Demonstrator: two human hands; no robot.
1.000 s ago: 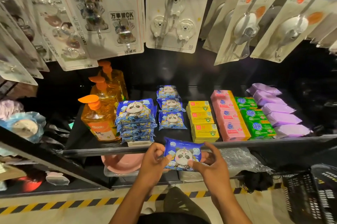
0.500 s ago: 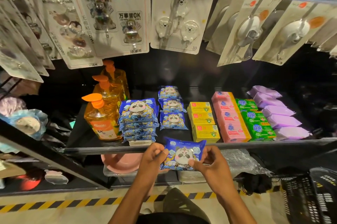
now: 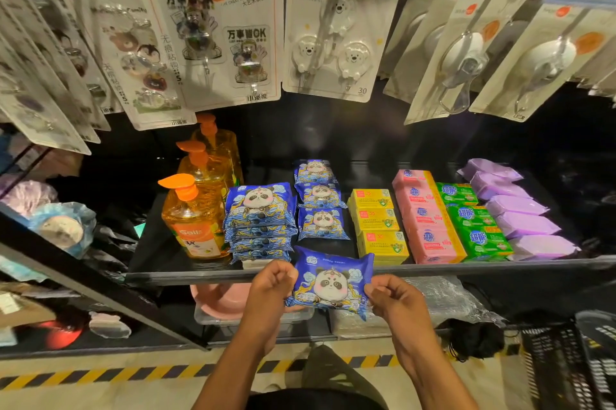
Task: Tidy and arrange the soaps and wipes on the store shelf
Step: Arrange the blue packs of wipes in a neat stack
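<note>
A blue panda wipes pack (image 3: 330,279) hangs just in front of the shelf edge (image 3: 466,267). My left hand (image 3: 271,293) pinches its left side and my right hand (image 3: 393,299) pinches its right side. On the shelf behind it lie a stack of the same wipes (image 3: 260,222) and a row of three single packs (image 3: 321,199). To the right run rows of yellow soap boxes (image 3: 376,222), pink soap boxes (image 3: 426,219), green soap boxes (image 3: 473,219) and purple packs (image 3: 516,206).
Orange pump bottles (image 3: 196,209) stand at the shelf's left end. Carded hooks (image 3: 333,39) hang above the shelf. A pink basin (image 3: 220,301) sits on the lower shelf, and a black basket (image 3: 566,366) stands at the lower right.
Both hands have lifted the wipes pack slightly up and toward the shelf edge. My view has moved closer to the shelf.
</note>
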